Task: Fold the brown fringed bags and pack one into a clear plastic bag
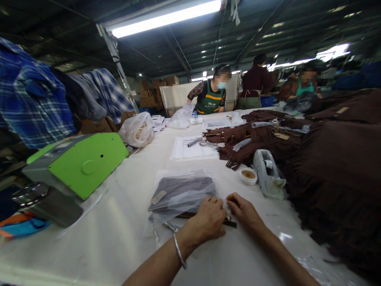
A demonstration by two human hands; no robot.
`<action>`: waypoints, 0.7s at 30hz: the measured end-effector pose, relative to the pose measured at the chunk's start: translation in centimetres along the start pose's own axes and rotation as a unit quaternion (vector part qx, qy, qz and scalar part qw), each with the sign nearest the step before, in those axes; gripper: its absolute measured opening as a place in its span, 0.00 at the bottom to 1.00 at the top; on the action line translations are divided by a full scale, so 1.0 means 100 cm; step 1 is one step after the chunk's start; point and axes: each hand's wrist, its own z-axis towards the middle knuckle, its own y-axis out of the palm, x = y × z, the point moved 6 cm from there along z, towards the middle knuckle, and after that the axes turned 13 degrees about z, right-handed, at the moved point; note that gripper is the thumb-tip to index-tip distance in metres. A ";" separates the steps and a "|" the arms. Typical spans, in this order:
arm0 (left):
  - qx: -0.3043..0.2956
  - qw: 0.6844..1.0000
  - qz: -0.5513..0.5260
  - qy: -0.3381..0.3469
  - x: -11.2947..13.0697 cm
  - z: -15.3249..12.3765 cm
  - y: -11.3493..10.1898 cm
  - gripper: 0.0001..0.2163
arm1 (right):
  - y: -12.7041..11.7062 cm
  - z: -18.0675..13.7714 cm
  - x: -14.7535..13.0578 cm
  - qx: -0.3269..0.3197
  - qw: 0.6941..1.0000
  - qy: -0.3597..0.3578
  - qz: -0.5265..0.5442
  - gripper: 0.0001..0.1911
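Observation:
A clear plastic bag [175, 212] lies flat on the white table with a folded dark grey cloth piece [181, 190] inside; a small tan label [158, 197] shows on its left. My left hand [210, 216], a silver bangle on its wrist, is closed over the bag's near right corner, its fingers curled on the plastic. From beneath this hand a dark strap with a gold-coloured metal part [229, 223] sticks out to the right. Just right of the bag, my right hand [242, 208] has its fingers curled together in a pinch; whatever they hold is too small to make out.
A tape dispenser [269, 174] and a small round tub [248, 176] stand at right, beside heaped brown fringed garments [336, 159]. At left are a green machine [89, 163] and a steel flask [49, 204]. White sheets [193, 150] lie ahead. Co-workers [211, 95] are across the table.

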 end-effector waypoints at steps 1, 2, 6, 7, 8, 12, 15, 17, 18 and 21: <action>0.003 1.000 0.001 -0.007 0.001 0.000 0.001 0.09 | -0.004 -0.002 -0.001 0.002 1.000 0.006 0.002 0.11; 0.007 1.000 0.000 -0.018 0.001 -0.001 0.002 0.08 | -0.009 -0.005 -0.002 0.004 1.000 0.013 0.000 0.12; 0.034 0.997 -0.024 -0.071 0.001 -0.010 0.007 0.03 | -0.019 -0.029 -0.008 -0.008 0.999 0.033 -0.041 0.06; 0.042 0.995 -0.034 -0.082 0.002 -0.012 0.009 0.03 | -0.017 -0.037 -0.010 -0.019 0.998 0.030 -0.052 0.06; 0.049 0.994 -0.043 -0.090 0.002 -0.014 0.010 0.02 | -0.013 -0.043 -0.012 -0.028 0.997 0.022 -0.064 0.06; 0.075 0.989 -0.073 -0.100 0.000 -0.021 0.013 0.02 | 0.004 -0.055 -0.017 -0.035 0.995 -0.017 -0.088 0.07; 0.106 0.984 -0.128 -0.071 -0.002 -0.029 0.012 0.04 | -0.001 -0.047 -0.009 -0.018 0.999 0.037 -0.008 0.09; 0.129 0.977 -0.168 -0.040 -0.001 -0.036 0.009 0.03 | -0.009 -0.039 -0.006 -0.025 0.995 0.082 0.047 0.13; 0.138 0.973 -0.181 -0.026 -0.001 -0.040 0.007 0.02 | -0.012 -0.036 -0.008 -0.036 0.993 0.096 0.066 0.15; 0.177 0.967 -0.179 -0.047 -0.008 -0.048 -0.006 0.05 | -0.012 -0.029 -0.025 -0.079 0.980 0.115 0.140 0.20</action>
